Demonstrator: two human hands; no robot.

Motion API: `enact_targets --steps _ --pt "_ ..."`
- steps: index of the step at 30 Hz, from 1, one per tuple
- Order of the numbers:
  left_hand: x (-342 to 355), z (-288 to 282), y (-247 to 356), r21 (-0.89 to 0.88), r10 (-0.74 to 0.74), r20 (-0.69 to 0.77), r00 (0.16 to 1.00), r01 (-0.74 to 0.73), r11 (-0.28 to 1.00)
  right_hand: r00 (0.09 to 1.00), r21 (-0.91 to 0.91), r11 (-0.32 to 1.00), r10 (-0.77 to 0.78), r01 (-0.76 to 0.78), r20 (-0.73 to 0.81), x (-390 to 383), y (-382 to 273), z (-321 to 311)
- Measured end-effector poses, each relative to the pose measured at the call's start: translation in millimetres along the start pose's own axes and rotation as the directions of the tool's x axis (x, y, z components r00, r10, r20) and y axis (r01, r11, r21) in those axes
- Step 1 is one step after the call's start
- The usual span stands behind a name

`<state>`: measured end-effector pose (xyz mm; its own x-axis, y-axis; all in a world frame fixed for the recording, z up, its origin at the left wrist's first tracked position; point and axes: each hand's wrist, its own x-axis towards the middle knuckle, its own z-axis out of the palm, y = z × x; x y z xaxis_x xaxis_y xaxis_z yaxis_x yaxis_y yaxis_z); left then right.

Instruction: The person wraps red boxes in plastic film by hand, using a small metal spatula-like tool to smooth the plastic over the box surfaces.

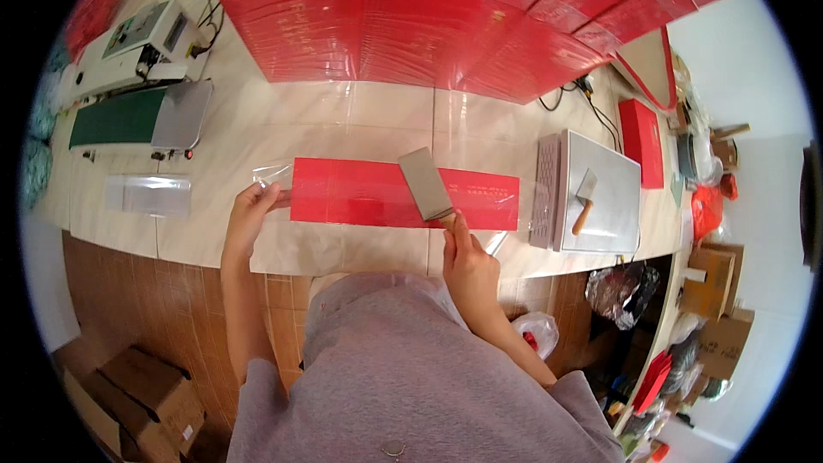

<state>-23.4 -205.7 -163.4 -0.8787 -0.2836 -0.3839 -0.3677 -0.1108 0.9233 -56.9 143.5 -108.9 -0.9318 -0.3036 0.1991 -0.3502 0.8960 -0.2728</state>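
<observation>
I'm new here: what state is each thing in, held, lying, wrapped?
Long red package: film-wrapped, lying flat.
Left hand: fingers bent at the package's left end.
Right hand: closed on the wide scraper.
Wide scraper: held, blade across the package.
Small scraper: lying on the metal-topped device.
Red boxes: stacked, film-wrapped.
White machine: on or off, can't tell.
</observation>
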Motion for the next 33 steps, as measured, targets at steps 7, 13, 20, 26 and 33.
enact_targets --steps 7,13,20,26,33 --pt "1.3 -1.8 -3.4 0.033 -0.009 -0.029 1.0 0.01 0.999 0.972 -0.083 0.97 0.224 -0.23 -0.072 -22.7 48.3 -18.8" --pt "3.2 -0.8 -2.2 0.071 0.006 -0.022 1.0 -0.005 0.997 0.923 -0.091 0.919 0.383 -0.384 -0.033 -31.8 60.4 -30.2" --pt "0.3 0.1 -1.7 0.062 -0.023 -0.032 0.999 0.025 0.998 0.916 -0.075 0.915 0.388 -0.396 -0.101 -37.5 72.3 -30.0" --pt "2.1 -0.5 -7.3 0.06 0.018 -0.039 0.999 -0.015 0.998 0.908 -0.076 0.906 0.411 -0.417 -0.076 -38.7 76.6 -35.4" --pt "5.7 -3.5 -9.4 0.015 0.009 -0.003 1.0 -0.009 1.0 0.888 -0.077 0.899 0.408 -0.431 -0.211 -47.1 108.3 -41.8"
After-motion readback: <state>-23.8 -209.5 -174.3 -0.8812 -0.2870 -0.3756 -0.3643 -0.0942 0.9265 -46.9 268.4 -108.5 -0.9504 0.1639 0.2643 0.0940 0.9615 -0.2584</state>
